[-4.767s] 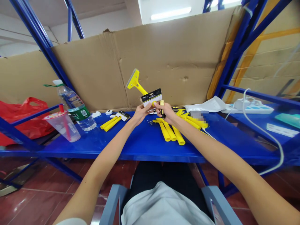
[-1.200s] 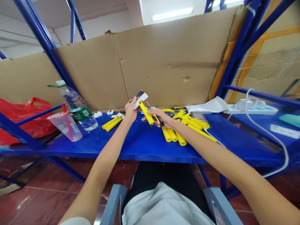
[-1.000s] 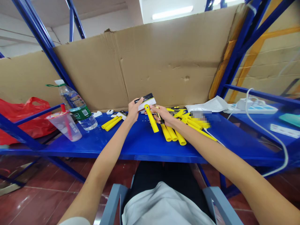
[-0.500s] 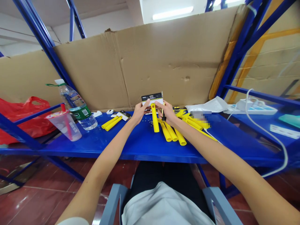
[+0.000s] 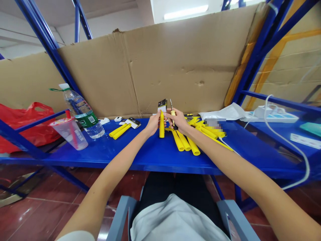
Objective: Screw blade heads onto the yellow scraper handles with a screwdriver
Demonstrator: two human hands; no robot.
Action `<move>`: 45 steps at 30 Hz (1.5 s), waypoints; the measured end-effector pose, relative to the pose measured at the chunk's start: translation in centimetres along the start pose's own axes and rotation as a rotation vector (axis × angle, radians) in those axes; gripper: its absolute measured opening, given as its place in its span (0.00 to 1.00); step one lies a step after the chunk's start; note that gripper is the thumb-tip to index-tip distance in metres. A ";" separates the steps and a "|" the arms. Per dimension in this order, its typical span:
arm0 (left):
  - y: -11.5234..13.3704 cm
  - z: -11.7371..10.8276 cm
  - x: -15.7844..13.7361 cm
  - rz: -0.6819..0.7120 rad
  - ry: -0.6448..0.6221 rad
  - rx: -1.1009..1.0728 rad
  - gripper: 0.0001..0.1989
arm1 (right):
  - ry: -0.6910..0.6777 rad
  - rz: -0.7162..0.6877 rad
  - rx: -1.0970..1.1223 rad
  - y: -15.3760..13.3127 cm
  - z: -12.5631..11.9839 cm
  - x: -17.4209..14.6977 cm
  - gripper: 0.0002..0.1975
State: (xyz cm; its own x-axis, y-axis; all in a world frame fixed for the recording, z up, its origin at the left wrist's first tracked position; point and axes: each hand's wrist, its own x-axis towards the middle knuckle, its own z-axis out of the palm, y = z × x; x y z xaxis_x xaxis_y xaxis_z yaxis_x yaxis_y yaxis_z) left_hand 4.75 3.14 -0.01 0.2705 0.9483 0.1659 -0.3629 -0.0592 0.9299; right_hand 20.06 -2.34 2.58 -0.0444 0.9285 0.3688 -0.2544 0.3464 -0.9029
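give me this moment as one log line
left hand: holding yellow handle | right hand: holding screwdriver | card: at handle's upper end | more handles: on blue table

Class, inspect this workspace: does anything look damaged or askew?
Yes: the brown cardboard panel behind the blue metal table looks damaged, with a crumpled spot on its top edge and a dent-like mark right of centre. The clear plastic bottle with the green label appears tilted, though lens distortion may explain that.
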 end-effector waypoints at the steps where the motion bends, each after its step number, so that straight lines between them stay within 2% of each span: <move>1: 0.2 -0.2 0.1 0.008 0.018 -0.008 0.25 | -0.026 -0.010 -0.012 0.0 0.1 -0.1 0.23; 5: 1.0 -0.5 0.0 -0.003 0.034 -0.050 0.18 | -0.073 -0.034 -0.039 -0.2 0.3 -0.4 0.22; 9: 1.5 -0.2 -0.4 -0.052 -0.033 -0.076 0.13 | 0.000 -0.049 -0.034 0.1 0.3 -0.1 0.23; 16: 2.4 0.9 -1.7 -0.274 -0.225 -0.108 0.17 | 0.168 0.001 0.014 0.5 -0.1 0.7 0.33; 22: 2.9 1.4 -2.3 -0.332 -0.219 -0.086 0.17 | 0.153 -0.024 0.040 0.2 -0.3 0.7 0.35; 30: 2.6 1.3 -1.8 -0.208 -0.169 -0.046 0.16 | 0.275 -0.008 0.017 0.2 -0.4 0.9 0.34; 36: 2.3 1.5 -1.8 -0.153 -0.044 -0.027 0.11 | 0.322 -0.007 -0.019 0.3 -0.6 0.9 0.31; 42: 2.0 1.6 -1.5 -0.058 0.048 0.143 0.09 | 0.339 -0.016 -0.035 0.4 -0.7 0.9 0.24; 45: 1.6 1.3 -1.4 0.066 0.126 0.259 0.16 | 0.357 -0.021 -0.038 0.7 -0.9 1.2 0.22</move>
State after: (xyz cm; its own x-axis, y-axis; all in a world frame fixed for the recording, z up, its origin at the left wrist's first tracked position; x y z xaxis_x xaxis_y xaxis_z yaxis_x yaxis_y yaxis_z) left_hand 4.96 1.33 1.73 0.1350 0.9702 0.2014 -0.1316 -0.1839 0.9741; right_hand 20.68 -0.92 2.22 0.3024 0.9071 0.2926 -0.2150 0.3640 -0.9063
